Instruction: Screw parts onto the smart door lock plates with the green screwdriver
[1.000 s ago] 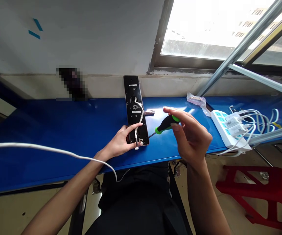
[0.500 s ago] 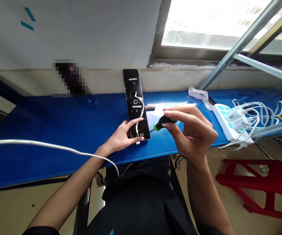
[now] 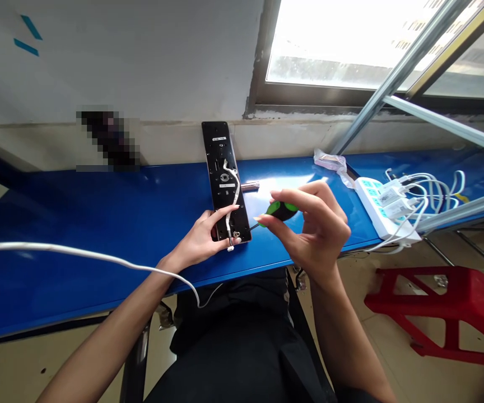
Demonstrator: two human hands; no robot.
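A black smart-lock panel stands tilted against the wall, its lower end on the blue bench. A white cable runs down its face. My left hand grips the panel's lower end, with the fingers across its face. My right hand pinches a green-and-black screwdriver between thumb and fingers. The thin shaft points left, and its tip is close to the panel's lower right edge. I cannot tell whether the tip touches the panel.
A short metal lever handle lies behind the panel on the blue bench. To the right are a plastic bag and a white power strip with chargers and cables. A white cable crosses my left forearm. A red stool stands on the floor.
The screwdriver has turned in my right fingers, and its handle now shows more end-on. The whole scene has shifted slightly left in view. My left hand still holds the panel.
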